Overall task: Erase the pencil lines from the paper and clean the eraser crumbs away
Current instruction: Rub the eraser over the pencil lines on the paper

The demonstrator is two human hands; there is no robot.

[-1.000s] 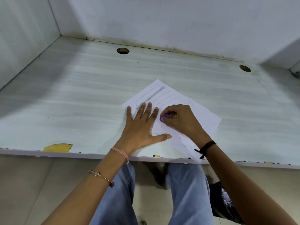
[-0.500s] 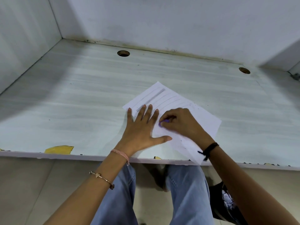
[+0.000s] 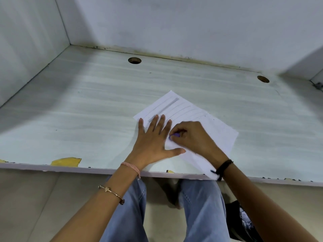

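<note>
Left hand [image 3: 153, 142]: fingers spread flat, pressing paper [image 3: 216, 130].
Right hand [image 3: 194, 137]: fingers pinching purple eraser [image 3: 174, 135].
Tabletop [image 3: 87, 116]: two holes, chipped yellow edge.

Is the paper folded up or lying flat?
Spread flat. The paper lies unfolded on the table, the left hand pressing it with straight fingers. Its near corner pokes past the table's edge.

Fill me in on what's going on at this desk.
A person sits at a pale desk rubbing pencil lines off a sheet of paper. The left hand lies flat on the sheet with fingers spread, pinning it down. The right hand pinches a small purple eraser against the paper beside it. Several pencil lines show on the far part of the sheet, so the erasing is not finished.
</note>
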